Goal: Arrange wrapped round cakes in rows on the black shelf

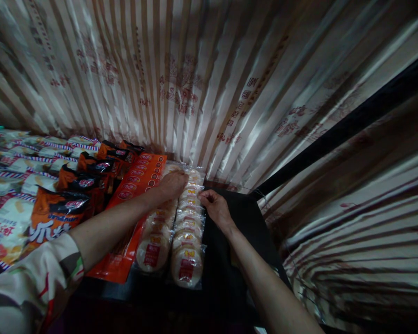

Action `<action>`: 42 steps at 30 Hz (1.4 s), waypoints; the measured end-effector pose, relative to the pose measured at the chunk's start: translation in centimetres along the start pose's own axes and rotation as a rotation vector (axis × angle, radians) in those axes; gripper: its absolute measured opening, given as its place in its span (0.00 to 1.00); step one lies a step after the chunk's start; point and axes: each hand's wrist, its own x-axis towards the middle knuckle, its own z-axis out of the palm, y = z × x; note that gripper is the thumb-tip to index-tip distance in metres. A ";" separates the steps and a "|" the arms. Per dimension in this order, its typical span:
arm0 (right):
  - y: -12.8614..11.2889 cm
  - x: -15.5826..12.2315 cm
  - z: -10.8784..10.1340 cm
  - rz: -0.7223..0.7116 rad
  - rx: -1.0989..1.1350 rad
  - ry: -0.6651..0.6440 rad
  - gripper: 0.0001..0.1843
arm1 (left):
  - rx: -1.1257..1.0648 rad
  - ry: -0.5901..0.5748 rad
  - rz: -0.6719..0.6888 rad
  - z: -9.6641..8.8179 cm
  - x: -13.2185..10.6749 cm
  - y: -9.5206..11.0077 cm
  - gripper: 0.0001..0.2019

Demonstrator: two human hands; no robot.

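Two columns of round, pale crackers in clear wrappers with red and yellow labels lie overlapped on a black table. My left hand (174, 184) reaches across the far end of the left cracker column (153, 253). Its fingers curl closed at the left edge of the right cracker column (188, 266), with the fingertips partly hidden. On the other side, my right hand (216, 208) pinches the right edge of a cracker packet (192, 191) with thumb and forefinger. That packet lies between both hands near the far end.
Left of the crackers lie flat orange packets (127, 185). Beyond them are orange-and-black snack bags (61, 211) and rows of white snack bags (12, 222). A pleated, printed curtain (181, 83) hangs behind the black table (223, 264). A dark bar (334, 130) slants up at the right.
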 end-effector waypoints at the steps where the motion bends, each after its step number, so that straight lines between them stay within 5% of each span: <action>1: -0.1 0.0 0.1 0.001 -0.008 0.015 0.11 | 0.000 -0.003 -0.001 0.0 0.0 0.0 0.09; 13: -0.9 -0.2 0.6 0.009 -0.006 0.115 0.11 | -0.058 0.099 -0.023 -1.0 -1.2 0.6 0.10; 31: -0.5 -0.2 1.1 -0.001 0.123 0.126 0.15 | -0.037 -0.087 -0.050 -1.3 -2.1 1.5 0.09; 37: -1.5 -1.0 0.1 0.035 -0.108 0.224 0.18 | -0.015 -0.055 -0.042 -0.8 -1.9 1.5 0.09; 42: -2.5 -2.6 -0.8 0.005 -0.216 0.084 0.20 | 0.001 -0.062 -0.059 -0.8 -2.0 1.7 0.10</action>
